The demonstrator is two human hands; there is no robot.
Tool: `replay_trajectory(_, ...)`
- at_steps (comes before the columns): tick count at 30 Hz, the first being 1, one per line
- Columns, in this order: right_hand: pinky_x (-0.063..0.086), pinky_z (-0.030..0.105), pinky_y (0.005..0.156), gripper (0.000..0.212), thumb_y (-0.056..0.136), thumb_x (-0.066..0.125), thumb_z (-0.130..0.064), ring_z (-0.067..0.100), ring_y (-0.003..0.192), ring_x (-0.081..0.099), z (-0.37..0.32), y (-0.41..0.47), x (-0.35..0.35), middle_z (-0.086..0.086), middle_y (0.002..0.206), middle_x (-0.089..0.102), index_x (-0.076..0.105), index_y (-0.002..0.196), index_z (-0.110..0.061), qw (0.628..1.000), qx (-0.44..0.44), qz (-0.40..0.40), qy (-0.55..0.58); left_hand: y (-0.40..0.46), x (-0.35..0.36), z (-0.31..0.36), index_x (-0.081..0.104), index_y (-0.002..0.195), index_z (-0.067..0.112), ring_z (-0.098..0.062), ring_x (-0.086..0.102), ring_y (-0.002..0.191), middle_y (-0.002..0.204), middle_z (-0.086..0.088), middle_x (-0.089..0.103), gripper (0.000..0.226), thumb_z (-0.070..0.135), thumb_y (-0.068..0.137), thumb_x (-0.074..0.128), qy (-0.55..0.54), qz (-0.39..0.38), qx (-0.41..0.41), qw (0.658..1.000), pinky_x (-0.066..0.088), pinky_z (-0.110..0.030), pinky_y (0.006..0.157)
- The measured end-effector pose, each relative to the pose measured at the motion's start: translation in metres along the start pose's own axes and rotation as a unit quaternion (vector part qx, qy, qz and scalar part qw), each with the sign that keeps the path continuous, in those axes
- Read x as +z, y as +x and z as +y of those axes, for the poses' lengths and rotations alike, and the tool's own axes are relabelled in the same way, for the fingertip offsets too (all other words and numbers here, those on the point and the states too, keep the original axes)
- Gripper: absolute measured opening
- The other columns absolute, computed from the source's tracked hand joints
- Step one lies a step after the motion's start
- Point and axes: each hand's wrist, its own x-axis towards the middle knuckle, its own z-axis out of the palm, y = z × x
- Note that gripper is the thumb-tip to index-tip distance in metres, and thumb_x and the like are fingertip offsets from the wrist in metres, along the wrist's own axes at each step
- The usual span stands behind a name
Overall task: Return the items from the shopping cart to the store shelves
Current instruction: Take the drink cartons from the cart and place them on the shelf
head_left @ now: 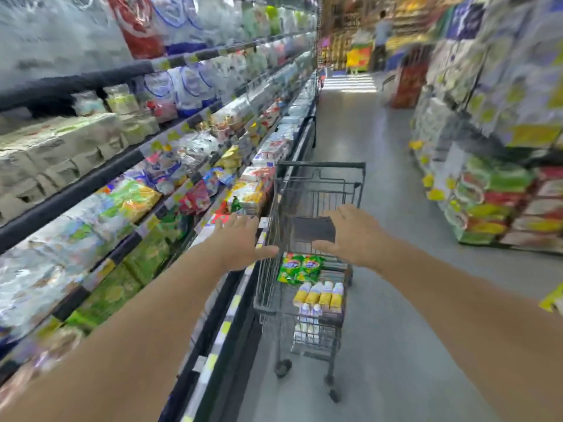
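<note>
I see my left hand (240, 239) and right hand (350, 236) over the cart (320, 178), fingers wide, holding nothing; green bags (300, 268) and yellow bottles (320, 295) lie inside; shelves (128, 166) stand left.

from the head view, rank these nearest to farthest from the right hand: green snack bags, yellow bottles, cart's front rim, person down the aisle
1. Green snack bags, in the cart just below the right hand.
2. Yellow bottles, lower in the cart.
3. Cart's front rim, ahead of the hand.
4. Person down the aisle, far end.
</note>
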Motion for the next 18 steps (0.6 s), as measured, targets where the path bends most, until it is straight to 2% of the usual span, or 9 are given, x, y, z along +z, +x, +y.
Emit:
replay_trajectory(2,0.031,0.045,0.116,0.097,0.085,0.035,-0.079,0.03,0.141,0.031,0.02,0.018,0.016,0.014,0.153,0.034,0.031,0.151,-0.008,0.999,0.028,-0.016,0.008,0.034,0.003,0.014,0.006,0.158,0.013,-0.029,0.005,0.151,0.164,-0.01,0.007,0.099,0.077,0.087,0.032,-0.007,-0.003,0.027,1.0,0.007,-0.053,0.121)
replay_trajectory(7,0.029,0.045,0.117,0.094,0.083,0.032,-0.079,0.03,0.142,0.032,0.051,0.076,0.046,0.013,0.152,0.037,0.037,0.147,-0.01,0.994,0.09,-0.05,0.031,0.13,0.013,0.024,0.009,0.157,0.012,-0.032,0.006,0.151,0.164,-0.013,0.011,0.098,0.076,0.087,0.034,-0.017,-0.006,0.08,0.997,0.005,-0.055,0.12)
replay_trajectory(12,0.014,0.045,0.124,0.091,0.091,0.035,-0.072,0.027,0.152,0.012,0.071,0.135,0.068,0.012,0.165,0.013,0.018,0.157,-0.012,0.986,0.13,-0.093,0.052,0.22,0.018,0.016,0.008,0.157,0.011,-0.032,0.006,0.151,0.164,-0.014,0.01,0.099,0.077,0.087,0.031,-0.012,-0.043,0.126,0.991,0.007,-0.055,0.121)
replay_trajectory(18,0.013,0.046,0.123,0.086,0.093,0.039,-0.067,0.028,0.152,0.011,0.095,0.186,0.097,0.014,0.165,0.012,0.019,0.156,-0.011,0.977,0.151,-0.131,0.07,0.309,0.039,0.036,0.008,0.157,0.01,-0.034,0.007,0.15,0.163,-0.015,0.011,0.099,0.076,0.088,0.029,0.005,-0.084,0.163,0.983,0.009,-0.056,0.12)
